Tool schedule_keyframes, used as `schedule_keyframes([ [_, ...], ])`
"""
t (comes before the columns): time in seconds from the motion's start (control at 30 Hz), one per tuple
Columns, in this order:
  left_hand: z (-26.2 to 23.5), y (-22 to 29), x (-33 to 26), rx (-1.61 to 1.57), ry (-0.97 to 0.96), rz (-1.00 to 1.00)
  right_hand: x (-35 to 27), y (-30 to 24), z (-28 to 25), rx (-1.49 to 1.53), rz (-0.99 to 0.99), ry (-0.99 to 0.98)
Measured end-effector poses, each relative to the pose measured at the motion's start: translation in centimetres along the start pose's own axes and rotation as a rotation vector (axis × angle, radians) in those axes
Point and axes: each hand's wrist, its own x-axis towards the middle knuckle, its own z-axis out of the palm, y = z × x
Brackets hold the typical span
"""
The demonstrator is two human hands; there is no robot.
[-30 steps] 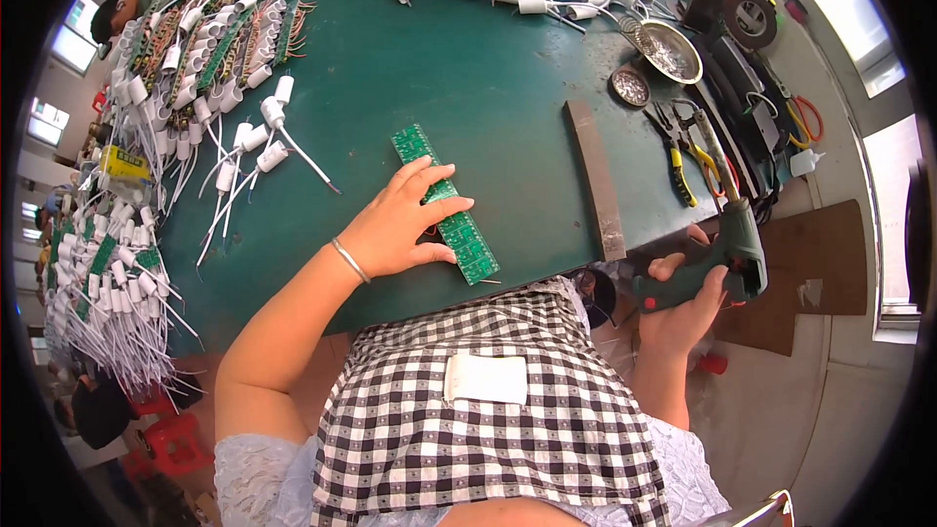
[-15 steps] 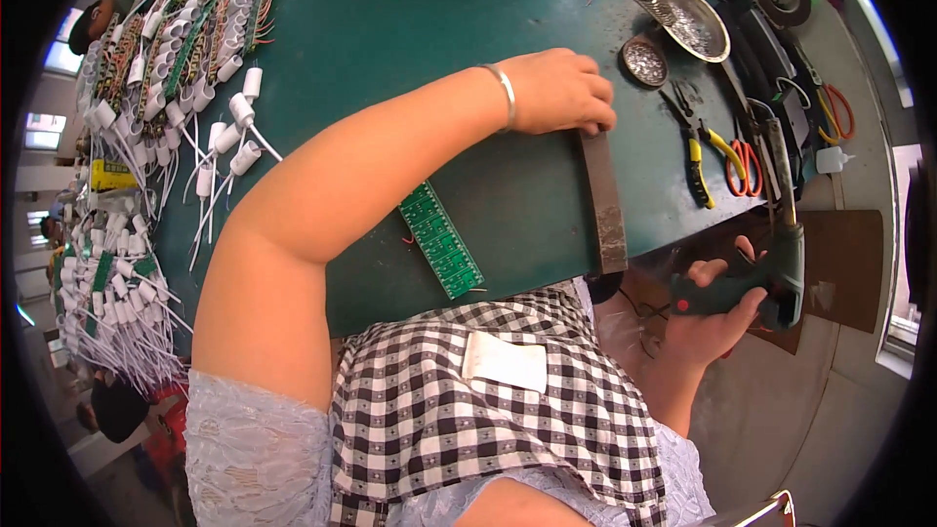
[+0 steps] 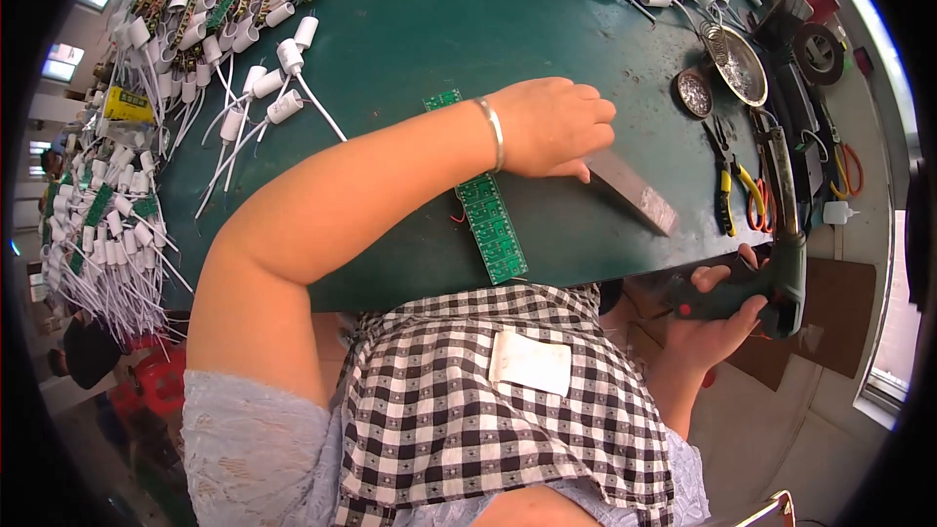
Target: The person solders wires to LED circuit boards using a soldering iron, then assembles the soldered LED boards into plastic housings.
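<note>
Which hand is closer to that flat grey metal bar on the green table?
Left. The left hand rests on the metal bar; the right hand grips a dark tool below the table edge.

I'm looking at an electronics assembly workshop. The green worktop [image 3: 420, 39] carries heaps of white capacitors with wire leads [image 3: 107, 234] at 9 o'clock, and a long green circuit board [image 3: 488, 220] near the centre. At 3 o'clock lie yellow-handled pliers [image 3: 727, 200], a solder tin [image 3: 694, 93] and a tape roll [image 3: 818, 52].

White rectangular label [image 3: 530, 362] on checked apron front; small yellow label [image 3: 128, 105] among white parts, table's left edge.
</note>
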Motion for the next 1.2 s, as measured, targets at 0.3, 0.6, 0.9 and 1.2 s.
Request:
schedule_keyframes([
  [0.3,3.0,5.9,-7.5,-0.029,0.27,-0.442,1.1,2.0,7.3,-0.012,0.053,-0.214],
  [0.6,-5.1,-6.8,-19.1,0.392,0.572,-1.224,7.2,1.7,11.5,-0.043,0.13,-0.323],
  [0.9,-7.6,-15.8,-23.5,-0.248,0.392,-1.16,11.1,2.3,12.7,-0.1,0.147,-0.416],
  [1.2,-11.8,-7.8,-16.5,0.202,0.434,-0.492,10.1,3.5,16.0,-0.087,0.382,-0.518],
])
